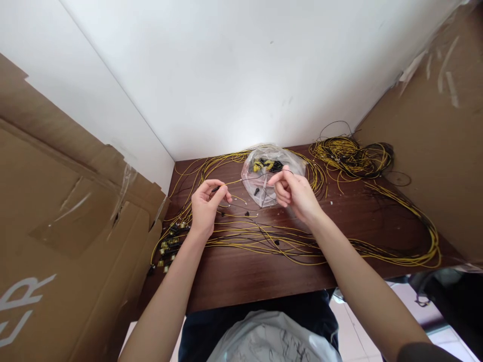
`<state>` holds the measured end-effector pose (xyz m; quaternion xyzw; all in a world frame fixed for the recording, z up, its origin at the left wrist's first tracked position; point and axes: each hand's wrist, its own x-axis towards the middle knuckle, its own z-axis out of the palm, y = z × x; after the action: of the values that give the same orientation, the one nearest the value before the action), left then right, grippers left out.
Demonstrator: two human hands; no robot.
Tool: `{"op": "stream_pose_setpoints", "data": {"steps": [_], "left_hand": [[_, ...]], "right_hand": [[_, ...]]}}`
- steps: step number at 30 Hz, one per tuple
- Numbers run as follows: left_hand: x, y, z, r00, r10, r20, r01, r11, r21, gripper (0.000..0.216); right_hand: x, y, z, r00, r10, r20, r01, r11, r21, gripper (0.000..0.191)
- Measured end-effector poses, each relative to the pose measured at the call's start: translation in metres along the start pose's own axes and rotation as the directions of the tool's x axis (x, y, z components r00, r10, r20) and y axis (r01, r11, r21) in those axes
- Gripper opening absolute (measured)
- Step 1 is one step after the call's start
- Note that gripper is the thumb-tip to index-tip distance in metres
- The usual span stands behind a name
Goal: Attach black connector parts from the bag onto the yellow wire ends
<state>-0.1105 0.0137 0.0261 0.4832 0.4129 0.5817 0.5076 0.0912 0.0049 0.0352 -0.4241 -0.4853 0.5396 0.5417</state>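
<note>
My left hand (205,207) is closed in a pinch on a small black connector (216,189). A yellow wire (234,182) and a dark wire run out from near its fingertips. To the right, my right hand (295,193) is closed, thumb and forefinger pinching a thin black wire (260,175). Just behind the right hand lies a clear plastic bag (249,187) with black and yellow connector parts (263,165) in it. Long yellow-and-black wires (260,236) stretch across the table below both hands. The exact grip of the right fingertips is partly hidden.
A tangled wire bundle (339,153) sits at the back right of the brown table (226,286). Several connector ends (169,246) cluster at the left edge. Cardboard walls (75,201) flank the table, with a white wall (234,75) behind. A plastic bag (264,339) rests on my lap.
</note>
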Motion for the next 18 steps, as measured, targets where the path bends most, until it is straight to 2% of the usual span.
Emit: {"op": "stream_pose_setpoints", "data": {"steps": [4, 7, 11, 12, 14, 16, 18], "left_hand": [[0.000, 0.001, -0.001, 0.999, -0.033, 0.004, 0.033, 0.999, -0.031, 0.021], [0.001, 0.001, -0.001, 0.999, -0.054, -0.006, 0.053, 0.998, -0.033, 0.021], [0.002, -0.003, -0.003, 0.999, -0.017, -0.042, 0.021, 0.995, 0.093, 0.020], [0.003, -0.004, -0.004, 0.999, -0.002, -0.046, 0.008, 0.991, 0.136, 0.019], [0.004, -0.007, -0.006, 0.999, 0.021, -0.047, -0.011, 0.980, 0.201, 0.019], [0.005, -0.010, -0.008, 0.998, 0.024, -0.054, -0.012, 0.974, 0.227, 0.020], [0.006, -0.010, -0.009, 0.997, 0.014, -0.078, 0.003, 0.976, 0.218, 0.022]], "right_hand": [[0.001, 0.002, -0.003, 0.990, -0.103, -0.100, 0.090, 0.987, -0.131, 0.045], [0.002, 0.002, -0.005, 0.954, -0.233, -0.187, 0.171, 0.939, -0.300, 0.037], [0.003, 0.002, -0.013, 0.915, -0.299, -0.270, 0.179, 0.903, -0.391, 0.026], [0.003, 0.001, -0.016, 0.924, -0.266, -0.275, 0.156, 0.918, -0.364, 0.023], [0.003, -0.001, -0.023, 0.966, -0.116, -0.232, 0.054, 0.965, -0.256, 0.019], [0.002, -0.005, -0.028, 0.991, 0.072, -0.115, -0.087, 0.988, -0.128, 0.018], [0.001, -0.010, -0.033, 0.986, 0.167, -0.011, -0.167, 0.986, 0.000, 0.017]]}}
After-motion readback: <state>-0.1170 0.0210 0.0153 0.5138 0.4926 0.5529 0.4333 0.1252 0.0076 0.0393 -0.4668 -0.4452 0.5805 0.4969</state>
